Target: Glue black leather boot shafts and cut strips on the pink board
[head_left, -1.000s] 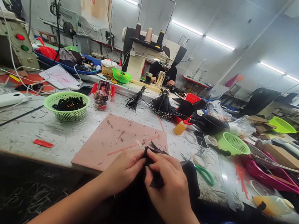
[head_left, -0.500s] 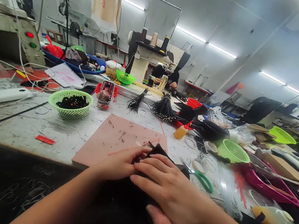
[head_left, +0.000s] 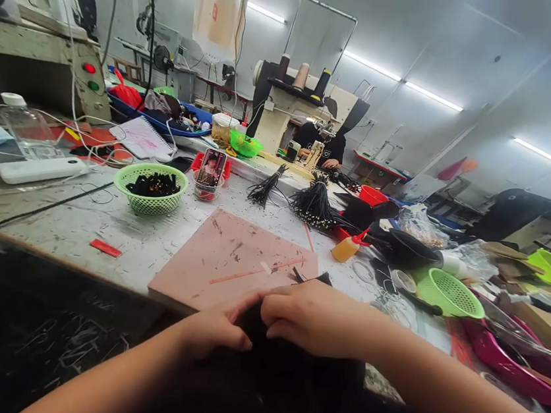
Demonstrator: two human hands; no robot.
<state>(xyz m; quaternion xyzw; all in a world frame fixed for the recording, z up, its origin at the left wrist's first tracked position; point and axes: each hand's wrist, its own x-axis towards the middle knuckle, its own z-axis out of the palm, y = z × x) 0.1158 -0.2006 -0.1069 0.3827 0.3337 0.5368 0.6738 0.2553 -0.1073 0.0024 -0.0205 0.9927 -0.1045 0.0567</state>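
Observation:
My left hand (head_left: pixel 219 326) is at the near edge of the bench, its thumb and fingers curled around a piece of black material (head_left: pixel 253 323). Over the top of the same piece, my right hand (head_left: pixel 310 313) has its fingers bent and closed on it. Dark strip ends poke out beyond the right hand. Much of the piece is hidden by the hands and merges with the dark area below, so its exact kind is unclear. Just ahead lies a pink board (head_left: pixel 231 248) with a thin orange strip (head_left: pixel 237 280) across it.
A green basket (head_left: pixel 149 202) of black pieces and a propped phone (head_left: pixel 211 167) stand beyond the board. Bundles of black cords (head_left: pixel 314 201), a yellow glue bottle (head_left: pixel 345 247) and another green basket (head_left: pixel 449 294) are to the right. A person sits behind a sewing machine (head_left: pixel 272 123).
My right hand has turned from lying flat over the black material to gripping it with bent fingers. My left thumb has opened away slightly. The view has swung left; the green-handled scissors are now hidden.

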